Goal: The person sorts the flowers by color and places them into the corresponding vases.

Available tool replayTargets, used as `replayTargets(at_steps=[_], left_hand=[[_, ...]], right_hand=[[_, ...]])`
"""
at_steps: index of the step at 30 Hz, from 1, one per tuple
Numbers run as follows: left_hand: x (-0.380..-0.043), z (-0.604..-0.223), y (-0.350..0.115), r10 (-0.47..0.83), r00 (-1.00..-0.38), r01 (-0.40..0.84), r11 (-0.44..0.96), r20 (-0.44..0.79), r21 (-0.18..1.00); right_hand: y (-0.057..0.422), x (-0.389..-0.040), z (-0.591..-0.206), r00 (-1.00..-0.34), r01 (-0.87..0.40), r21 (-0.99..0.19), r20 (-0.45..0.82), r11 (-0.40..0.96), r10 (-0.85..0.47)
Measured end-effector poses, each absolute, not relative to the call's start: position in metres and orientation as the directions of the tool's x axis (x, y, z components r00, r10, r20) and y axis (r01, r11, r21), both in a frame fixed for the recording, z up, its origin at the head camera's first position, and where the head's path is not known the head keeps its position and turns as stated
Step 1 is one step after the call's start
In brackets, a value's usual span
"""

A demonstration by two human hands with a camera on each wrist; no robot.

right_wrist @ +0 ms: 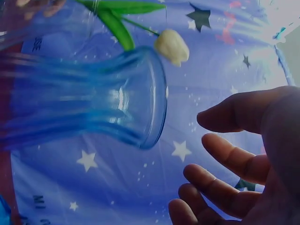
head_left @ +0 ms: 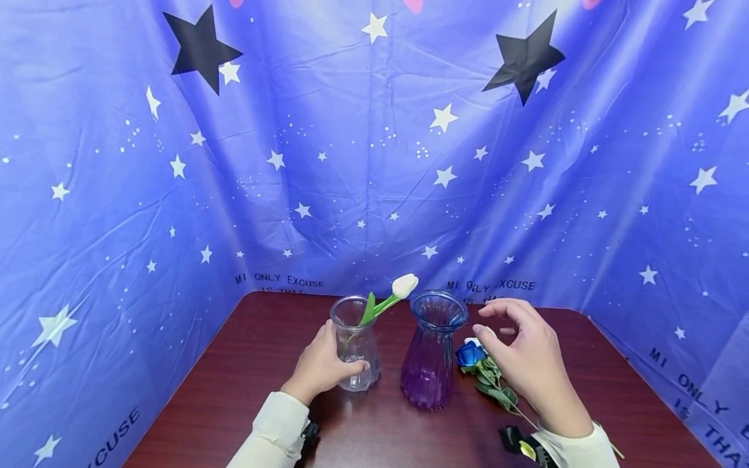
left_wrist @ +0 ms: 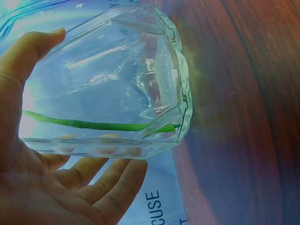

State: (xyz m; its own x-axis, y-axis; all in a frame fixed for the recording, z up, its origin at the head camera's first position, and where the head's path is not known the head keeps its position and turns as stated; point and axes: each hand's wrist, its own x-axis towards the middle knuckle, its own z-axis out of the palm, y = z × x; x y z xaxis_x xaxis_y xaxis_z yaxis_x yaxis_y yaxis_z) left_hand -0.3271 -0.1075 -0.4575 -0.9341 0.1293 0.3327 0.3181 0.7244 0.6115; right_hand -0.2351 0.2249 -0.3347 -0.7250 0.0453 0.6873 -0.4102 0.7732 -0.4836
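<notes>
My left hand [head_left: 320, 365] holds a clear glass vase [head_left: 365, 348] on the table, thumb on the near side and fingers round the far side. A white tulip [head_left: 405, 286] with green leaves leans out of it to the right; its stem [left_wrist: 98, 125] reaches down near the vase's base in the left wrist view. Right of it stands a blue and purple glass vase [head_left: 429, 367] with a flared rim. My right hand [head_left: 532, 361] hovers to the right of that rim, fingers loosely bent and nothing between them. In the right wrist view its fingertips are apart from the rim.
A blue rose [head_left: 470, 354] with a leafy stem lies on the dark red table [head_left: 257, 364], partly under my right hand and forearm. A bit of white shows beside its bloom. A blue star-patterned cloth [head_left: 363, 182] hangs round the table's back and sides.
</notes>
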Motion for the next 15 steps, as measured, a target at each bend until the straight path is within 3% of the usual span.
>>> replayTargets(at_steps=[15], left_hand=[[-0.328,-0.458,-0.109,0.125,-0.938,0.309,0.722,0.323,0.619]], right_hand=[[0.254,-0.268,-0.357,-0.907,-0.157,-0.547,0.410,0.822,0.099]])
